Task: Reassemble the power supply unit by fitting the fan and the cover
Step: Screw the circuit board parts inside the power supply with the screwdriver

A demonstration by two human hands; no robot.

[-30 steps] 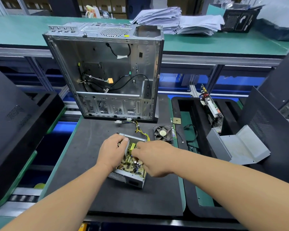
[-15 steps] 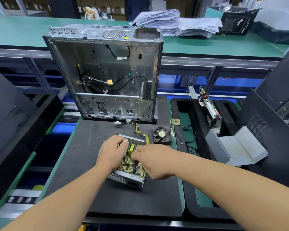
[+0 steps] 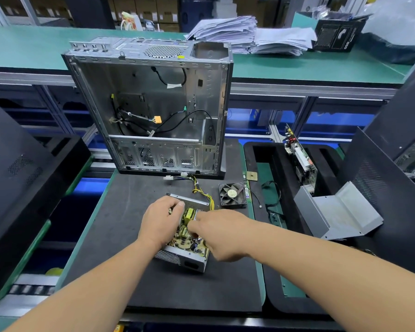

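While both hands stay put, left hand gripping power supply wall, right hand fingers curled inside.

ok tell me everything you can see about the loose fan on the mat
The fan is a small square black-framed unit with dark blades and a round pale hub sticker. It lies flat on the dark mat, blades up, unmounted, right of the open power supply. A thin black wire trails off its right side. Neither hand touches it.

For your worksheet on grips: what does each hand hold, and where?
Left hand grips the power supply unit by its left wall. Right hand: cannot tell.
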